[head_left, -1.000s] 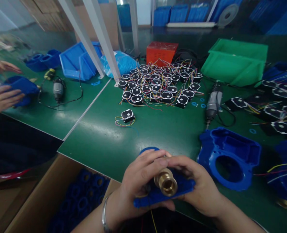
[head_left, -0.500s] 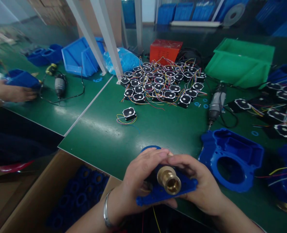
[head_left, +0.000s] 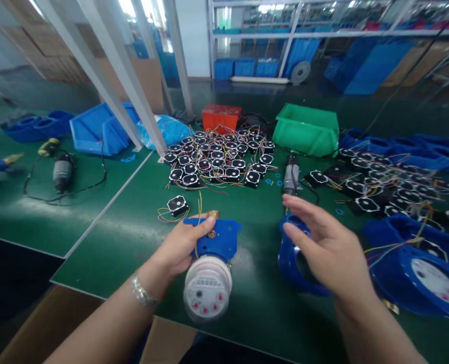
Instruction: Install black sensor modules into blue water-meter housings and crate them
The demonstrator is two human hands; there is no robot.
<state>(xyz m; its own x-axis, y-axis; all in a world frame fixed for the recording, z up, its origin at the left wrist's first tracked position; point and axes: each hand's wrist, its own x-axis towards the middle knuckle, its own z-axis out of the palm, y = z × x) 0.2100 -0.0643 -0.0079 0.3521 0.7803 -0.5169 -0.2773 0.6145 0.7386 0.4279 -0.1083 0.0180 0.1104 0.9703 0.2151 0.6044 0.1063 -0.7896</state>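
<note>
My left hand (head_left: 184,241) grips a water meter (head_left: 208,290) by its blue mounting plate (head_left: 220,238), thumb on top. The meter's white dial with red pointers faces up toward me, and a brass fitting (head_left: 214,214) shows at the plate's far edge. A yellow wire runs up past my thumb. My right hand (head_left: 323,242) is open, thumb and fingers apart, with nothing in it. It hovers over a blue housing (head_left: 285,260) with a round opening and partly hides it; whether it touches the housing I cannot tell.
Many black motor-like boxes (head_left: 217,164) with wires lie beyond my hands; one box (head_left: 178,204) sits apart. A grey power screwdriver (head_left: 292,174) lies behind the housing. A finished-looking blue meter (head_left: 399,263) is at right. Green bin (head_left: 307,129) and red box (head_left: 221,118) stand behind.
The meter has turned from brass end toward me to dial toward me. My right hand has let go of it and moved right over the housing. Another person's hand has left view at left.
</note>
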